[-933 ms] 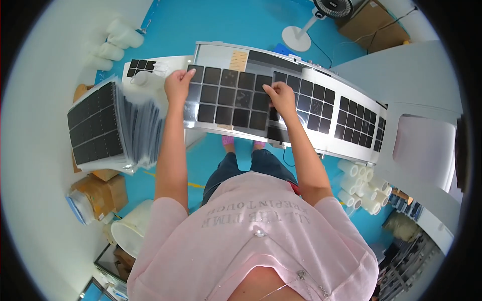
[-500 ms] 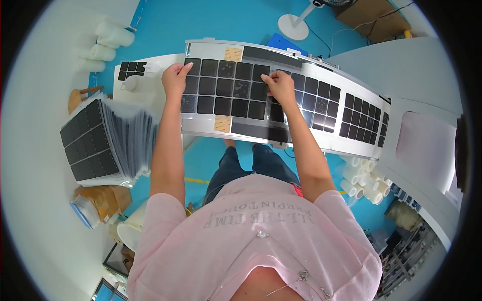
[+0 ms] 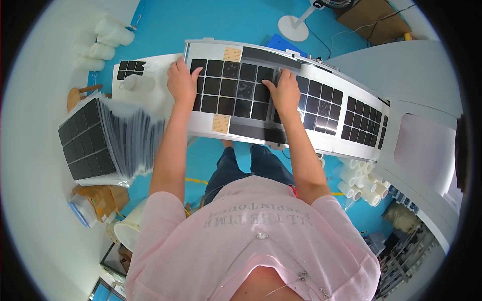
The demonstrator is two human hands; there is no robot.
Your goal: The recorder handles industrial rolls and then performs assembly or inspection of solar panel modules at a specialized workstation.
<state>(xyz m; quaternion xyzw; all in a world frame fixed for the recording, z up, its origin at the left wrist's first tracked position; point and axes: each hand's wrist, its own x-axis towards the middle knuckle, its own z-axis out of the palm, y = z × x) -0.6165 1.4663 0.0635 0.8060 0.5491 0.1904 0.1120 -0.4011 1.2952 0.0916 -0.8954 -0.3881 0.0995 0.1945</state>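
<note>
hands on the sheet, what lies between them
In the head view, between the left hand and right hand lie only the sheet's black squares; nothing else rests there.

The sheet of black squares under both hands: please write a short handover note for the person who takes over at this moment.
Left hand: flat and open on the left end of the sheet of black squares.
Right hand: flat and open on the sheet's right end.
The sheet lies on the white conveyor table, with tan tape tabs at its top and bottom edges.
Done: more sheets lie further right on the conveyor.
Left: a stack of sheets waits on the left.
</note>
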